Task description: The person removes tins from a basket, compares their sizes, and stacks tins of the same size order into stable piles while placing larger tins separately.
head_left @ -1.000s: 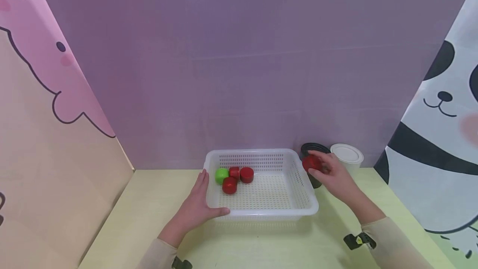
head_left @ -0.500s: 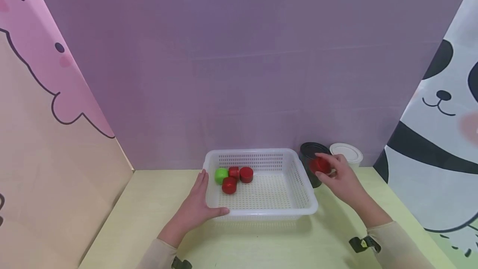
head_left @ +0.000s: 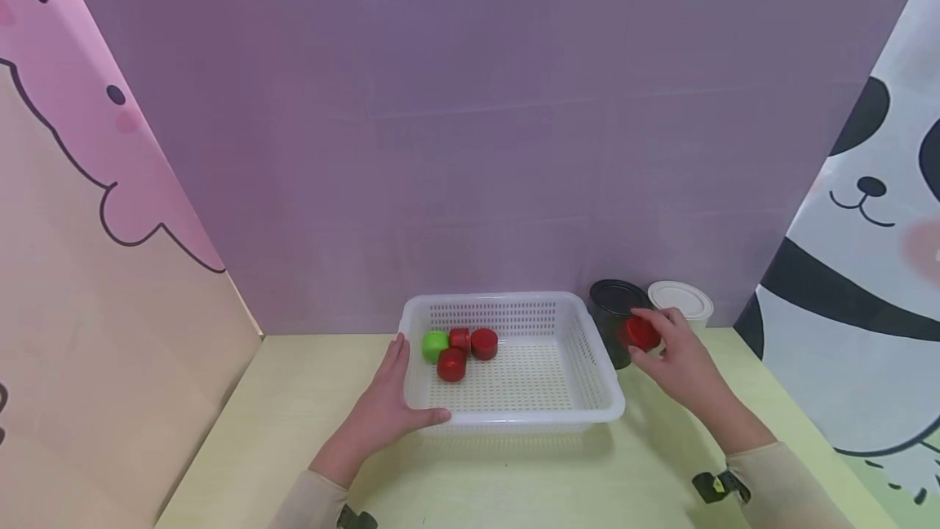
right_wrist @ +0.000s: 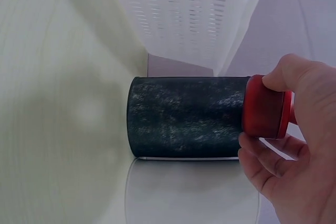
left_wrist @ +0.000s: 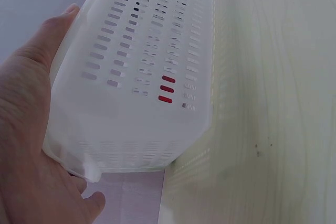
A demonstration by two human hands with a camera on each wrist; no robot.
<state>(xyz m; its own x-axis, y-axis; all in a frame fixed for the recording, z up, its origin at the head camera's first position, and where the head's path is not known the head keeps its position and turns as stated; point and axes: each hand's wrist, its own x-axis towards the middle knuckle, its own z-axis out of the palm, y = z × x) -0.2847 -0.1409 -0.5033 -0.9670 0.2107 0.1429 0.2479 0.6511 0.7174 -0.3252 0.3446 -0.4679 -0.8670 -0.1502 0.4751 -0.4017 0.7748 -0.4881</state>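
My right hand [head_left: 681, 360] pinches a small red round jar [right_wrist: 262, 107], with a seam near one end, between thumb and fingers. The jar is in front of the upper part of a black canister [right_wrist: 186, 116], overlapping it in the right wrist view; whether they touch I cannot tell. My left hand [head_left: 382, 408] rests at the front left corner of a white perforated basket [head_left: 521, 417], fingers straight along the left side and thumb along the front rim. Inside, on the left, sit a green round piece [head_left: 435, 346] and three red ones [head_left: 451, 365].
Right of the black canister stands a white lidded canister [head_left: 679, 299], touching or nearly touching it. A purple backdrop [head_left: 507, 137] rises behind the pale wooden table [head_left: 507, 488]. Printed panels flank both sides, a panda panel [head_left: 844, 349] on the right.
My right hand has shifted to the right and slightly down with the red jar, from beside the basket's edge to the front of the canisters. The left hand and basket stay put.
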